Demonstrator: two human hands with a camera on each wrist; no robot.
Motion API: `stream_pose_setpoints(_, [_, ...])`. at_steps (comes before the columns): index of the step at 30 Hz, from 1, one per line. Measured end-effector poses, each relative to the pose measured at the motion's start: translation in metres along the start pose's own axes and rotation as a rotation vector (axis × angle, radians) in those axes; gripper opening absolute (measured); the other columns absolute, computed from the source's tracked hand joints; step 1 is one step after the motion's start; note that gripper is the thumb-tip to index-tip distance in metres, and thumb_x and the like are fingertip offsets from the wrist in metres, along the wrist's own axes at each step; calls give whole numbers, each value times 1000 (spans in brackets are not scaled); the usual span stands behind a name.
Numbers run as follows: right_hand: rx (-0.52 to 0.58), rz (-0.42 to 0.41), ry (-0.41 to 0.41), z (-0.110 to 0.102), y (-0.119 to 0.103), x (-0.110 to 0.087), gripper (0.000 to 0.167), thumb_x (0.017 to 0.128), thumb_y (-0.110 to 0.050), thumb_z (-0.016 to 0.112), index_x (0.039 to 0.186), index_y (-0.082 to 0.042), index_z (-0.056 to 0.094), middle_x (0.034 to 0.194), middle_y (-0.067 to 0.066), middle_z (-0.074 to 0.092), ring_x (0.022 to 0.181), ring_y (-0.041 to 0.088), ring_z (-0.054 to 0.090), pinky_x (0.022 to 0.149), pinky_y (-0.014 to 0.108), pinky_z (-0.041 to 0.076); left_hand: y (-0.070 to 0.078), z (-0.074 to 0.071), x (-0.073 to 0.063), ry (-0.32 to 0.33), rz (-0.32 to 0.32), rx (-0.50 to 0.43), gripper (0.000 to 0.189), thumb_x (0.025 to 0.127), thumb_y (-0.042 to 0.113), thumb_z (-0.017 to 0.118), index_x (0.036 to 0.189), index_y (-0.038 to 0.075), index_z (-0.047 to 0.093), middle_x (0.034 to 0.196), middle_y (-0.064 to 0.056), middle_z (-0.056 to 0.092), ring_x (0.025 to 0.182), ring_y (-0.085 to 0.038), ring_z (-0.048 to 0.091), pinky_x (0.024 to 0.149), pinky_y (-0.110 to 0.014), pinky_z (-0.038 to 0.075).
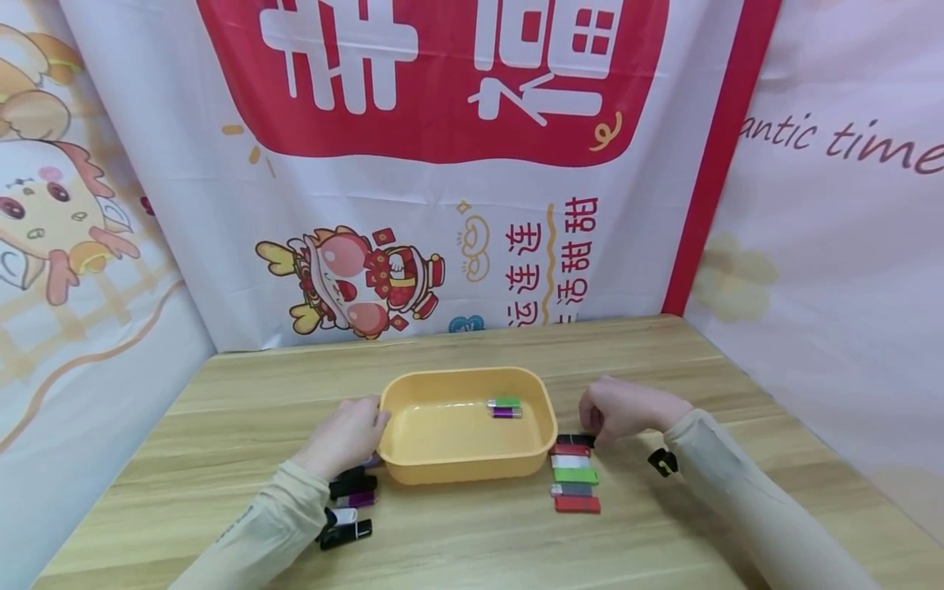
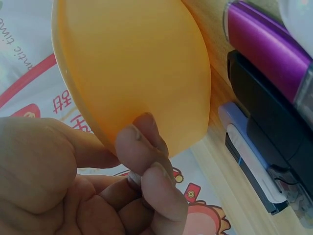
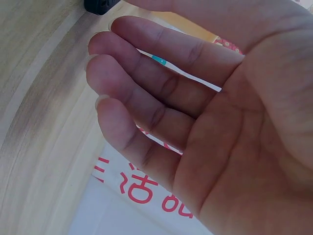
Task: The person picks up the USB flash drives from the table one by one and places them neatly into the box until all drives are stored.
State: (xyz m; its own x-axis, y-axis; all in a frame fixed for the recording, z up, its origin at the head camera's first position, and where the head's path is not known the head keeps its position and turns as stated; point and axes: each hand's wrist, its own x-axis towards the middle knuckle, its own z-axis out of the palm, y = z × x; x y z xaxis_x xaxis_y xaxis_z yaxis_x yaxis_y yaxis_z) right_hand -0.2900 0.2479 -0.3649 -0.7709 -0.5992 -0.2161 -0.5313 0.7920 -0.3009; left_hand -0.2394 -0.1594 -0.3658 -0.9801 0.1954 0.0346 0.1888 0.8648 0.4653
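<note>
My left hand point(image 1: 345, 438) pinches the left rim of a yellow plastic basin point(image 1: 465, 469); the left wrist view shows thumb and fingers at its edge. Inside the basin lie a green flash drive point(image 1: 505, 402) and a purple flash drive point(image 1: 506, 413), side by side. To the basin's right, my right hand point(image 1: 627, 407) is lowered at a black flash drive point(image 1: 574, 440), the far end of a row. Its fingers look loosely bent in the right wrist view, where only a corner of a black piece point(image 3: 100, 5) shows near the fingertips. Whether they touch is unclear.
Below the black drive the row continues with a red drive point(image 1: 578, 505), a grey drive point(image 1: 575, 489), a green drive point(image 1: 576, 475) and others. Another group, including a purple drive point(image 2: 269, 44), lies left of the basin, partly behind my left arm. A black clip-like object point(image 1: 663, 462) is beside my right sleeve.
</note>
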Motion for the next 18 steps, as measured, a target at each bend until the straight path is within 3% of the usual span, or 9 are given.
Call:
stream_pose_setpoints(8, [6,-47,28,5,2,-1,23,66,2,82,76,-16,71,70,-5,63,63,9,57,59,29,50,0,2,0,-12,-11,-9,29,103,17,47,117,-5,59,71,-3,55,57,-13,56,51,-30,46])
stream_pose_setpoints(18, [18,-35,24,5,-2,0,22,69,5,77,76,-15,71,69,-8,62,64,10,56,59,30,49,-2,1,2,-28,-19,-20,29,104,18,45,118,-3,59,69,-3,55,55,-14,55,50,-32,46])
